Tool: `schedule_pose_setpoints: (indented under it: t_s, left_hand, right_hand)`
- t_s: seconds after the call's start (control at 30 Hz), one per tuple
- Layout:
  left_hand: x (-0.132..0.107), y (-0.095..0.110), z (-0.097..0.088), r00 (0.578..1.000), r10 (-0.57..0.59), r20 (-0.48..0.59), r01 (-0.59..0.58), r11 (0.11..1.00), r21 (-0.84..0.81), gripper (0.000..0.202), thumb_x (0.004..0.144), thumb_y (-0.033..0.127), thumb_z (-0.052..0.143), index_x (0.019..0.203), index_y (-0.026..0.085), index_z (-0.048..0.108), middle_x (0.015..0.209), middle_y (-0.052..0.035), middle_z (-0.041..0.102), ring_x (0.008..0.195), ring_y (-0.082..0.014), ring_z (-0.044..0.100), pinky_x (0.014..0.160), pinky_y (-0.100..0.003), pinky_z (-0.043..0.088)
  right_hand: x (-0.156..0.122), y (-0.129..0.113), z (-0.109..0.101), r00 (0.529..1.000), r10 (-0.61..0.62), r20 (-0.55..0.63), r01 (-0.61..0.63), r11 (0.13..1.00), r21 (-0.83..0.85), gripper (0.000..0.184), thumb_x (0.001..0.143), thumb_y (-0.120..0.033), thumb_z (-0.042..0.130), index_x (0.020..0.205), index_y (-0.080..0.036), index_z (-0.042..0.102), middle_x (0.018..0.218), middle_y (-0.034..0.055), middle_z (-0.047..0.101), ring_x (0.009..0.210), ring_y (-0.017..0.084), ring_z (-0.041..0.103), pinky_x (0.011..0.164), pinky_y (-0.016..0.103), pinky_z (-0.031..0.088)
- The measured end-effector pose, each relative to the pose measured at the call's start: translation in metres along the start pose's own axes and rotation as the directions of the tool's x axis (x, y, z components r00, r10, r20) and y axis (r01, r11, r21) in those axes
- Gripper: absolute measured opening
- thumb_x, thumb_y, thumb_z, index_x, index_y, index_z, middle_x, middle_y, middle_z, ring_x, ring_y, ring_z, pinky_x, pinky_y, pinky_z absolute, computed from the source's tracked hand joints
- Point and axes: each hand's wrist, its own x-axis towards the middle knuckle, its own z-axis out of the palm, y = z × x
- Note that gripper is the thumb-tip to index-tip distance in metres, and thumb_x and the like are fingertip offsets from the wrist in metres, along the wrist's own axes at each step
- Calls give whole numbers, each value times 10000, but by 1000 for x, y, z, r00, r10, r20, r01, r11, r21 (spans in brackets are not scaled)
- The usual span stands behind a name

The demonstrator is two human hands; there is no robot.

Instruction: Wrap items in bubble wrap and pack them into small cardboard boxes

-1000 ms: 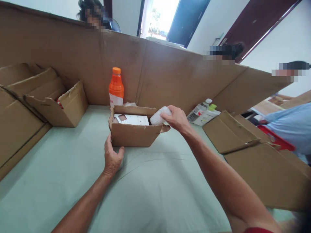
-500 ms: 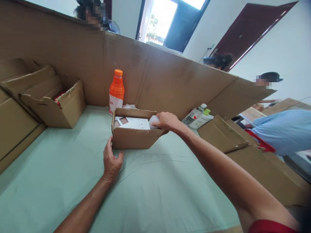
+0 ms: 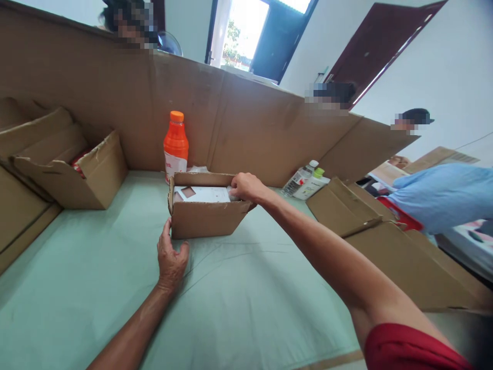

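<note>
A small open cardboard box stands on the pale green cloth. Inside it lies a white carton with a brown square mark on top. My right hand reaches into the box's right end, fingers closed around a whitish, translucent object that they mostly cover; its kind does not show. At the lower left corner of the box, my left hand is open with thumb and fingers apart, the fingertips close to the cardboard; whether they touch cannot be made out.
Behind the box stands an orange bottle. A clear bottle and a white bottle with a green cap lean at the right by the cardboard partition. Cardboard boxes flank both sides. Several people are beyond the partition.
My right hand has moved lower into the box's right end, and the whitish object is now mostly hidden. My left hand keeps its place by the corner. The whole view has shifted slightly.
</note>
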Motion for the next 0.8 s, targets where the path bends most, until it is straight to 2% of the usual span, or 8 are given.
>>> schedule_pose_setpoints:
  t_s: [0.07,0.13,0.2,0.27,0.37,0.5,0.63,0.8]
  left_hand:
    - [0,0,0,1000,-10,5,10,1000,10,756,775,173,628,1498,183,409,1478,-172,535,1382,-333,492,1143,-526,390]
    - [1,1,-1,1000,-24,8,24,1000,-2,750,780,179,629,1497,189,409,1468,-165,545,1380,-324,499,1148,-518,390]
    - [3,5,-3,1000,-31,-1,31,999,-29,741,782,187,636,1490,191,419,1467,-164,544,1380,-320,500,1159,-514,380]
    - [6,10,-6,1000,-26,-4,26,998,-48,734,784,200,649,1485,195,430,1490,-163,521,1389,-318,486,1175,-511,361]
    - [14,20,-13,1000,-26,10,26,997,-79,757,781,217,670,1495,220,419,1546,-148,460,1433,-315,432,1187,-504,346]
    - [30,36,-16,989,-121,91,133,980,-149,722,768,245,665,1458,203,453,1496,-154,510,1392,-325,481,1136,-506,414]
    - [29,56,2,972,-180,150,206,962,-180,693,747,246,646,1413,154,480,1364,-155,606,1257,-297,592,1046,-438,504]
    - [-28,73,20,978,-115,175,145,975,-169,705,768,230,615,1450,151,459,1402,-150,589,1304,-287,564,1102,-434,470]
  right_hand:
    - [-13,11,-4,1000,-11,-29,12,999,43,133,806,-232,657,856,-184,771,871,67,775,834,201,698,696,257,488]
    - [-37,28,-3,982,1,-188,30,986,164,185,854,-226,590,913,-194,762,918,51,774,854,187,693,741,269,494]
    - [-67,48,10,908,76,-412,89,926,368,214,885,-254,550,945,-193,746,943,49,769,854,182,688,774,293,505]
    - [-92,64,35,840,195,-507,155,808,568,232,886,-319,554,958,-181,727,938,65,762,826,188,682,741,309,518]
    - [-102,67,88,908,213,-360,144,649,747,404,794,-385,654,1140,-176,667,1118,114,738,926,230,684,660,305,524]
    - [-71,40,135,977,117,-178,90,531,843,521,713,-383,717,1174,-161,621,1161,129,724,962,252,675,700,329,547]
    - [-65,44,133,974,156,-167,69,494,867,404,732,-377,674,1061,-146,633,1031,118,746,860,242,673,728,355,556]
    - [-119,88,131,966,170,-193,78,520,850,364,748,-449,672,978,-170,626,993,132,751,842,277,690,744,403,565]
